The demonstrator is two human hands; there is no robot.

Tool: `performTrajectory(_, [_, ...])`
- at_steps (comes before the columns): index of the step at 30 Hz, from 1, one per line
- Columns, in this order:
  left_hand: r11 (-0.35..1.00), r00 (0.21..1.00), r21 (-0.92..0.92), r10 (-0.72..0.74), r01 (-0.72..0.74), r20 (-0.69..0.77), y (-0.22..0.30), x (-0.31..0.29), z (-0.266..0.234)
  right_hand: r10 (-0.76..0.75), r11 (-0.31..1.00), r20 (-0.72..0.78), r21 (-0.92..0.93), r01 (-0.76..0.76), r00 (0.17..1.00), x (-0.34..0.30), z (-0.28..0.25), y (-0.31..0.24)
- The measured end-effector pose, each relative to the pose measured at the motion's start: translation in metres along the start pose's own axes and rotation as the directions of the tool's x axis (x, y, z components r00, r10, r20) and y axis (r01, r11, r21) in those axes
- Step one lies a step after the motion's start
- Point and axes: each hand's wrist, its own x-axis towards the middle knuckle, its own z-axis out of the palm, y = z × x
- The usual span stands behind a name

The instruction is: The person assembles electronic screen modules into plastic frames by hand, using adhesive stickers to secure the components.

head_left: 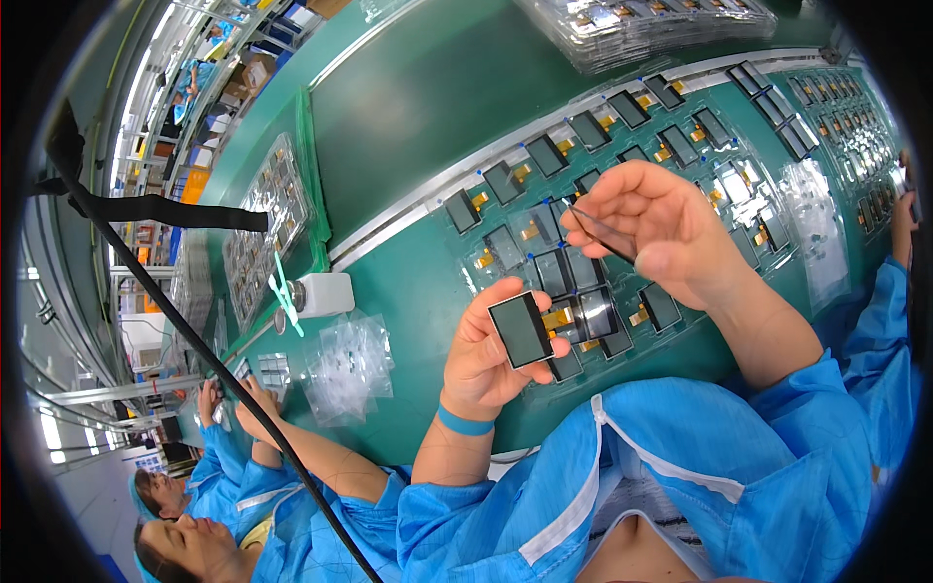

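My left hand (474, 374), with a blue band at the wrist, holds a small display panel (522, 330) by its edges. The panel has a dark grey-green face, a black border and an orange flex cable on its right side. Higher up and to the right, my right hand (671, 238) pinches a thin, see-through rectangular sheet (604, 234), tilted nearly edge-on, between thumb and fingers. The two pieces are apart. Below both hands lies a clear plastic tray (469, 275) of similar display panels with orange flex cables, partly hidden by my hands.
Stacked clear trays (661, 29) stand at the far side, and another tray stack (272, 204) at the left. Clear plastic sheets (350, 369) and a white box (327, 293) lie on the green table (418, 117). Co-workers' arms (330, 457) are at left; another person (889, 291) sits at right.
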Motion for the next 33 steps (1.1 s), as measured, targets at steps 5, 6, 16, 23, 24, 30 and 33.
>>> performTrajectory(5, [0.999, 1.000, 0.045, -0.023, 0.024, -0.006, 0.000, 0.002, -0.001, -0.206, 0.690, 0.084, -0.694, 0.205, 0.975, -0.008, 0.013, -0.004])
performTrajectory(6, [0.998, 0.999, 0.057, -0.034, 0.034, 0.001, 0.000, 0.002, -0.001, -0.205, 0.693, 0.082, -0.692, 0.204, 0.975, -0.008, 0.014, -0.002])
performTrajectory(16, [0.994, 0.992, 0.096, -0.047, 0.059, -0.119, 0.001, 0.002, -0.004, -0.372, 0.397, 0.252, -0.827, 0.398, 0.894, -0.011, 0.025, 0.004])
performTrajectory(23, [0.943, 0.985, 0.317, -0.047, 0.098, -0.167, 0.000, 0.005, -0.005, -0.393, 0.301, 0.299, -0.852, 0.429, 0.870, -0.011, 0.030, 0.007])
performTrajectory(24, [0.932, 0.978, 0.346, -0.043, 0.113, -0.203, -0.001, 0.006, -0.003, -0.373, 0.288, 0.310, -0.857, 0.427, 0.874, -0.011, 0.030, 0.007])
performTrajectory(30, [0.906, 0.968, 0.382, -0.100, 0.184, -0.231, -0.003, 0.011, 0.003, -0.353, 0.260, 0.359, -0.850, 0.459, 0.864, -0.011, 0.024, 0.014])
performTrajectory(33, [0.909, 0.962, 0.365, -0.113, 0.202, -0.249, -0.002, 0.010, 0.003, -0.350, 0.252, 0.361, -0.852, 0.458, 0.864, -0.011, 0.025, 0.014])
